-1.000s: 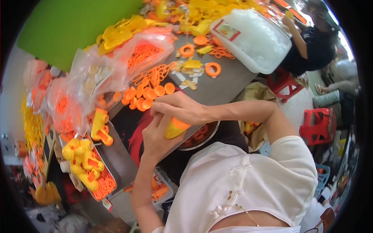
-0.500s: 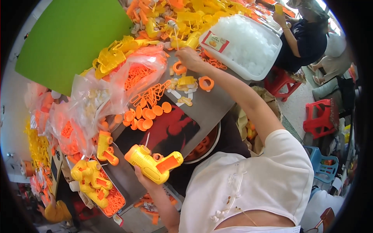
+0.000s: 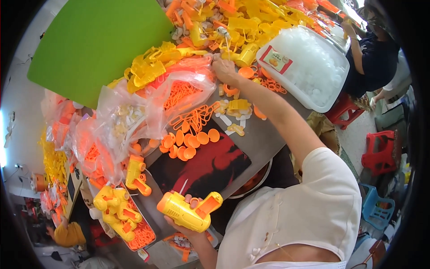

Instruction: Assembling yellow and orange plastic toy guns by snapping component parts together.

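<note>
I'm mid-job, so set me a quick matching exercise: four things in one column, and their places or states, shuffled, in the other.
Column one
1. Nearest yellow toy body
2. Orange discs
3. White tub
4. Right hand

Column two
A. Filled with whitish pieces
B. Beside a clear bag of orange parts
C. In the left hand
D. Clustered at the far edge of the red-and-black mat

Right pairs: 1-C, 2-D, 3-A, 4-B
</note>
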Tool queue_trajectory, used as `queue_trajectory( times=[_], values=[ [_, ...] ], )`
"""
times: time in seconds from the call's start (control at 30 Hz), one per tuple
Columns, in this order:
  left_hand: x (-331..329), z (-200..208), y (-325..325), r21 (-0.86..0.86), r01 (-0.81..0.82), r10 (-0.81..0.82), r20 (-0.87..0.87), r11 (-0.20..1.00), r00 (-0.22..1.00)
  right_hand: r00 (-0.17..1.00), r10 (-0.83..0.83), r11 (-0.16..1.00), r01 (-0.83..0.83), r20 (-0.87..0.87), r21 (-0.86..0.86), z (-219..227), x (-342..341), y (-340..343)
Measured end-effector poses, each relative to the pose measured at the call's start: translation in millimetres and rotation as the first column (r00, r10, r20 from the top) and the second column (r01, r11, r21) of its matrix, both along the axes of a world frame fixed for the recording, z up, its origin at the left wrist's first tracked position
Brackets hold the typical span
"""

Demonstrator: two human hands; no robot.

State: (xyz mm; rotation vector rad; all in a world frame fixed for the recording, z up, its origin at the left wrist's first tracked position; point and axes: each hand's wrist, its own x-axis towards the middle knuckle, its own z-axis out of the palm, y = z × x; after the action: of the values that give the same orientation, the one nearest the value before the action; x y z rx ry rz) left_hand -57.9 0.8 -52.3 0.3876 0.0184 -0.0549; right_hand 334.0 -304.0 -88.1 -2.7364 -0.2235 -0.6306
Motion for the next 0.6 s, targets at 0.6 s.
queue_trajectory(
  times=[0.6],
  values=[
    [73.7, 23.6, -56.0, 0.606, -0.375, 0.351, 0.164, 0.702, 0.922, 0.538, 0.843, 0.104, -0.126, -0.020, 0.987, 85.9, -294.7, 86.3]
  ],
)
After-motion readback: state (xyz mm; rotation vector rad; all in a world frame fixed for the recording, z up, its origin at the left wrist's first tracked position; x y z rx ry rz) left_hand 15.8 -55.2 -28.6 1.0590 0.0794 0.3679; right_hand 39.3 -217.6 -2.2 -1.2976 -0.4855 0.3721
